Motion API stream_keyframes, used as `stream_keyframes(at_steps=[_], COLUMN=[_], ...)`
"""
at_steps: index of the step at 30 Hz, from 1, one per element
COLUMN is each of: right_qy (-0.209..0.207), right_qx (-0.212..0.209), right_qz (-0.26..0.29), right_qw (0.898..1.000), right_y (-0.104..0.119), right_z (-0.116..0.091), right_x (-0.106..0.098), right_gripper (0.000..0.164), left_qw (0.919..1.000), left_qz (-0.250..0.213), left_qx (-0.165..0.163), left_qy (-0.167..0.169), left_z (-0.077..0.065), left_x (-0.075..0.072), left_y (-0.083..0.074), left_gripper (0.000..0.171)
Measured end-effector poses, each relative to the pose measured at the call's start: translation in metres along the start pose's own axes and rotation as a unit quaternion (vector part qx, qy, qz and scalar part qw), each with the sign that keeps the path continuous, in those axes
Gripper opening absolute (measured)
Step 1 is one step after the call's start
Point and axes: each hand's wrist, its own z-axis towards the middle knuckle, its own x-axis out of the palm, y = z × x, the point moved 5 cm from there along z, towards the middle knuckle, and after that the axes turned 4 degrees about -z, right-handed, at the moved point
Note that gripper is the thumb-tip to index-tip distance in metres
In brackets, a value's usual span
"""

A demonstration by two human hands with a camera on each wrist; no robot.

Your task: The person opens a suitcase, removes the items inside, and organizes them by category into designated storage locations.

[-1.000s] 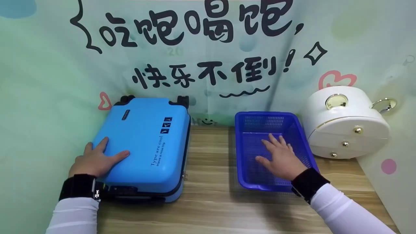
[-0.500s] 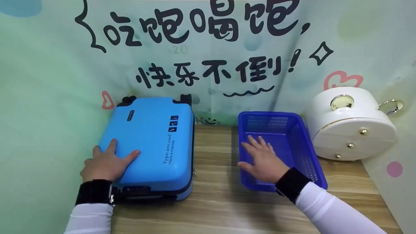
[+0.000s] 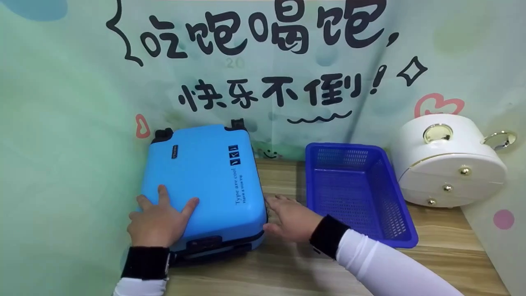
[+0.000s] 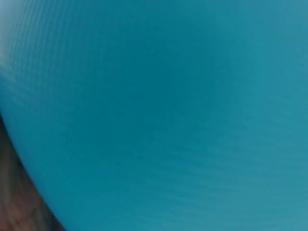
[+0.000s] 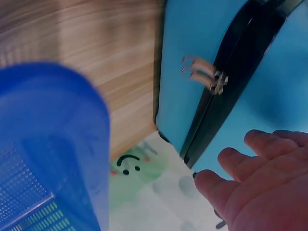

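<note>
A light blue suitcase (image 3: pixel 197 176) lies flat on the wooden table, its black wheels (image 3: pixel 163 135) toward the back wall. My left hand (image 3: pixel 158 222) rests on its near left part, fingers spread over the top and edge. Against its right side, my right hand (image 3: pixel 291 218) lies with the fingers extended. The right wrist view shows metal zipper pulls (image 5: pixel 219 83) on the suitcase's black zip band (image 5: pixel 226 91), with the fingers (image 5: pixel 240 163) close to the blue shell. Blue shell fills nearly all of the left wrist view.
A dark blue plastic basket (image 3: pixel 341 189) stands right of the suitcase, nothing visible in it. Beyond it, a white rounded case (image 3: pixel 435 144) with gold knobs and handles sits near the right wall. A printed cloth wall (image 3: pixel 263 98) closes off the back.
My right hand has come left from above the basket to the suitcase's right side. The suitcase's near end has swung right, with my left hand staying on it. The head view has shifted slightly.
</note>
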Motion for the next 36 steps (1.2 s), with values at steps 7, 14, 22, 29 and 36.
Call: stream_keyframes(at_steps=[7, 14, 22, 29, 36], right_qy=[0.011, 0.016, 0.033, 0.043, 0.080], right_qx=[0.003, -0.017, -0.012, 0.009, 0.049], right_qz=[0.024, 0.071, 0.120, 0.127, -0.005], right_qw=[1.000, 0.997, 0.992, 0.991, 0.996], right_y=[-0.010, -0.013, -0.016, -0.019, -0.019], right_z=[0.011, 0.021, 0.029, 0.033, 0.036], right_x=[-0.006, -0.015, -0.016, -0.012, -0.001], right_gripper=[0.074, 0.063, 0.070, 0.081, 0.061], left_qw=[0.9941, 0.9926, 0.9942, 0.9945, 0.9901], left_qz=[0.029, 0.048, 0.051, 0.037, -0.039], left_qx=[0.103, 0.107, 0.088, 0.098, 0.131], left_qy=[-0.016, -0.032, -0.035, -0.008, 0.030], left_z=[-0.018, -0.026, -0.031, -0.031, -0.017], left_x=[0.009, 0.015, 0.018, 0.013, 0.002], left_y=[-0.015, -0.023, -0.027, -0.018, 0.020], left_gripper=[0.122, 0.131, 0.133, 0.129, 0.128])
